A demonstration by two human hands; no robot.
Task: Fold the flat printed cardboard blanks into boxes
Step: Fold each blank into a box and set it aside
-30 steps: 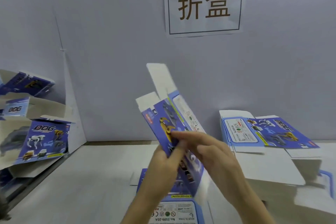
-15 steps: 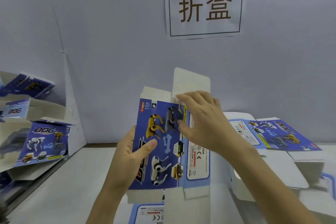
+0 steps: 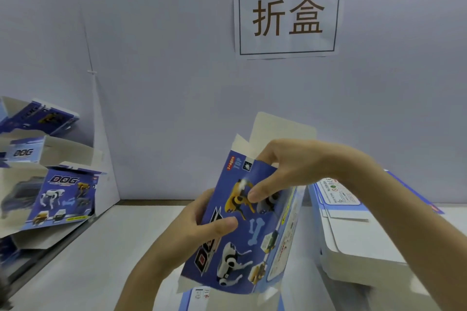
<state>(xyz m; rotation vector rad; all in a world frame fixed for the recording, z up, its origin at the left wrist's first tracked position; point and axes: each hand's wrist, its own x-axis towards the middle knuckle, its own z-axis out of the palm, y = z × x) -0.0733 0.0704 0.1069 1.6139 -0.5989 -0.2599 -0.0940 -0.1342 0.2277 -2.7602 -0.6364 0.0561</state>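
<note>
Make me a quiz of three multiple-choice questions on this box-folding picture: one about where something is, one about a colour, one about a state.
1. Where is the stack of blanks?
A. on the table, right of the held box
B. pinned to the wall
C. on the floor

2. What colour is the held box's printed face, mainly?
A. red
B. green
C. blue

3. How is the held box held?
A. by both hands
B. by one hand alone
C. by nobody, lying flat

Answers:
1 A: the stack sits on the table at the right, beyond the right forearm.
2 C: the face turned to the camera is blue.
3 A: the left hand grips its left edge and the right hand pinches it near the top.
</note>
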